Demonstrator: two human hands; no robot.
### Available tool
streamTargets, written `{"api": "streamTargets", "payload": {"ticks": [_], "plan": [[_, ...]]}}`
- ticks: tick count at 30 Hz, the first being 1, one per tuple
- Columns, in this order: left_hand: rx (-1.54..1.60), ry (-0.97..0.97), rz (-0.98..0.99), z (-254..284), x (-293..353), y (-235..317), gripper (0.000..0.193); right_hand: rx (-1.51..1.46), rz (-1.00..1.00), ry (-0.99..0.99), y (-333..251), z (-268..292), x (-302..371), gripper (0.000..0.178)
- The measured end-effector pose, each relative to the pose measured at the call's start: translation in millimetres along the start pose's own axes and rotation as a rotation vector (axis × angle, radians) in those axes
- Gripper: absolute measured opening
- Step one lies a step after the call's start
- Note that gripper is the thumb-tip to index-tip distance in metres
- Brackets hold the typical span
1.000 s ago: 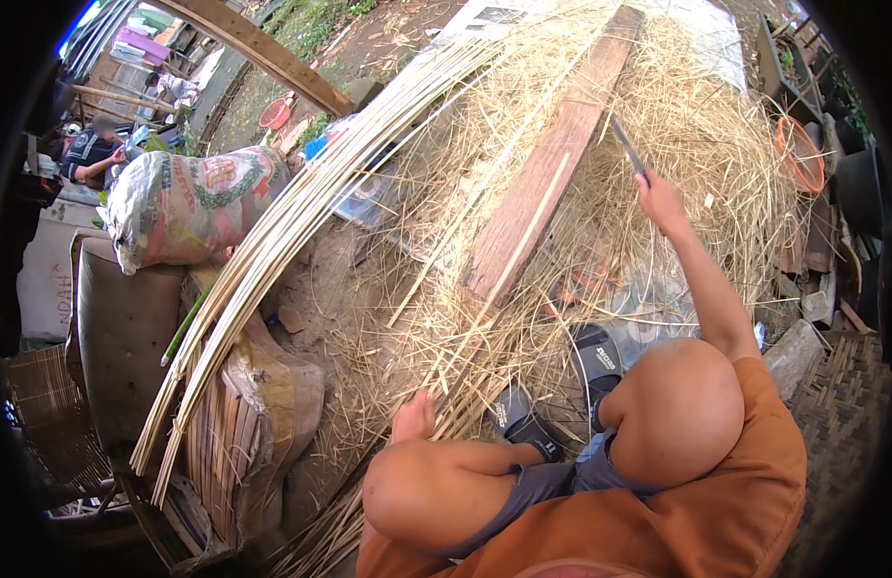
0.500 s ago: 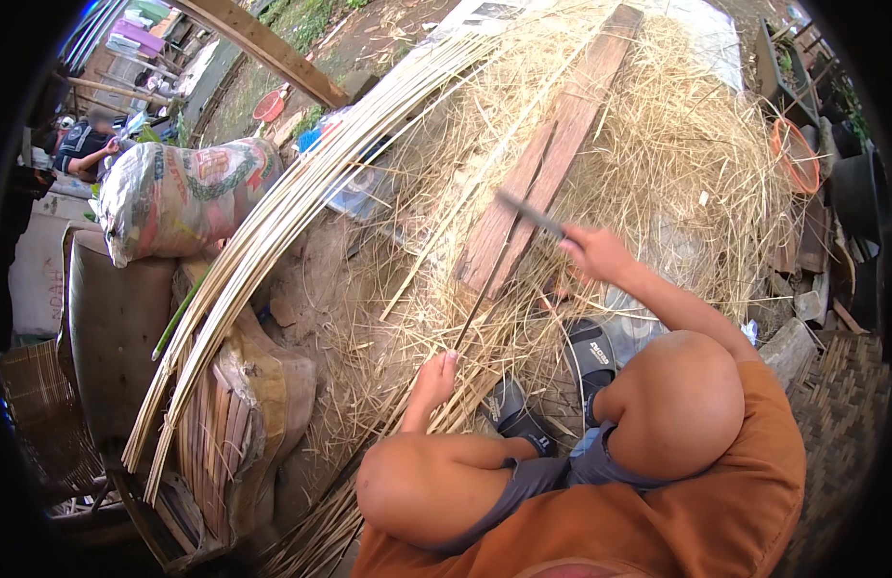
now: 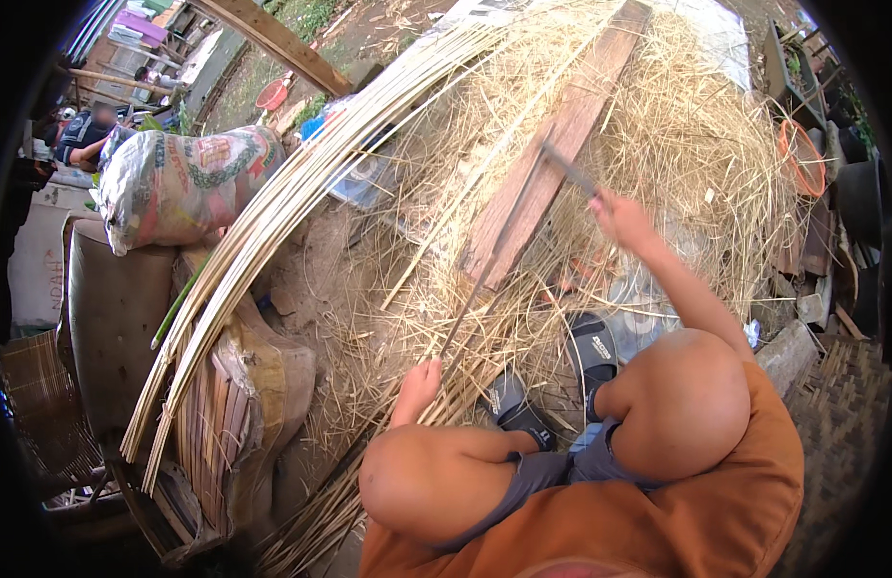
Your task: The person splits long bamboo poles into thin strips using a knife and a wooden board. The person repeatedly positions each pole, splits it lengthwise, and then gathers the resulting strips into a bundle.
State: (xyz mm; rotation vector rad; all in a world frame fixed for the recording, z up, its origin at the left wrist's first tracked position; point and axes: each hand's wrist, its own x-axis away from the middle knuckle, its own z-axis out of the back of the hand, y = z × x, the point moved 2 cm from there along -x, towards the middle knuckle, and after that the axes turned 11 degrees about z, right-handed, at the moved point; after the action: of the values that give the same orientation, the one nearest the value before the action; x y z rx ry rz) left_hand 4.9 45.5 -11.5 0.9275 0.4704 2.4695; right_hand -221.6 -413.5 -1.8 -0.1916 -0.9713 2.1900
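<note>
My right hand [image 3: 621,220] is wrapped round the handle of a knife [image 3: 569,170], its blade pointing up and left over the wooden board [image 3: 586,111]. The blade's far end meets or crosses a thin dark strip [image 3: 505,235] that looks like split bamboo; whether they touch I cannot tell. Running down the length of the board, this strip reaches my left hand [image 3: 420,387], whose closed fingers grip its near end beside my left knee. Pale shavings [image 3: 701,159] lie heaped round the board.
Long pale strips [image 3: 273,197] form a bundle on the left, over a worn cushioned seat [image 3: 273,371]. Behind them sits a stuffed sack [image 3: 191,183]. More strips [image 3: 316,535] lie by my left knee. An orange basket [image 3: 800,156] stands far right. Another person [image 3: 83,133] is far left.
My right hand and the knife have moved away from me and slightly right, farther up the strip. My left hand has drawn a little nearer and left, still gripping the strip.
</note>
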Motion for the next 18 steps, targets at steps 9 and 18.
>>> {"api": "streamTargets", "payload": {"ticks": [9, 18], "plan": [[-0.276, 0.18, -0.241, -22.6, -41.6, 67.7, 0.039, 0.09, 0.474, -0.089, -44.3, -88.2, 59.6, 0.05], [-0.438, 0.201, -0.17, -4.7, 0.4, 43.6, 0.037, 0.091, 0.063, 0.111, 44.5, 15.9, -4.7, 0.048]]}}
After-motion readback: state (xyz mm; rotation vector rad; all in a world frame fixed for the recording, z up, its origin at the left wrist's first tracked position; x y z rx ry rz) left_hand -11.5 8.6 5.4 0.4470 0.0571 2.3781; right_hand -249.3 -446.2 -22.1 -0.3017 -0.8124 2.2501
